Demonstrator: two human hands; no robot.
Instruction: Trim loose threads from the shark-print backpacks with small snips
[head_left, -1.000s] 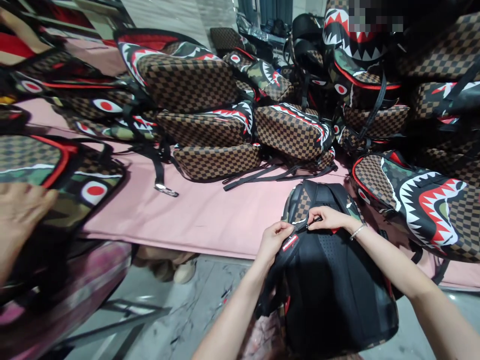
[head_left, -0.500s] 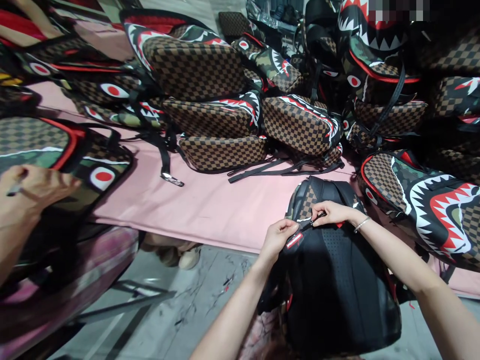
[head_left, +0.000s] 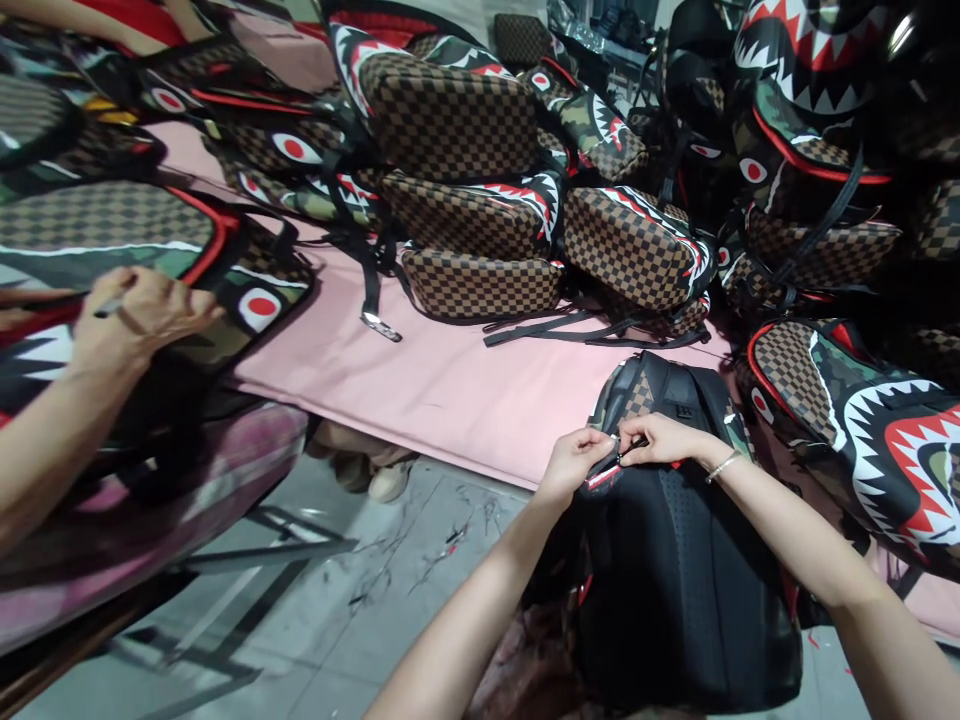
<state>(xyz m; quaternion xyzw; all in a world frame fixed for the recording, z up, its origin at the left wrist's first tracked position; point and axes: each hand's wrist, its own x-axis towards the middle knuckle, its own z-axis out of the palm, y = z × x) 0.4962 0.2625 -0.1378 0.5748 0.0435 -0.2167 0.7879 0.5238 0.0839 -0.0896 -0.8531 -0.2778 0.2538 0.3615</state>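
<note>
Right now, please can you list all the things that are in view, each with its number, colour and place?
Black backpack: one, black mesh back with a checkered top, nearest the camera, at the table's edge.
Small tool: one, dark and thin, at the top of the black backpack.
Piled backpacks: too many to count, brown checkered with shark-mouth and camouflage print, heaped across the table.
Table: one, pink cover, middle of view.
Floor: grey, with scraps, below the table.
Co-worker's hand: one, at left, holding a small object over a backpack.
Left hand: pinching the black backpack's top edge.
Right hand: with a bracelet, holding the small tool.
</note>
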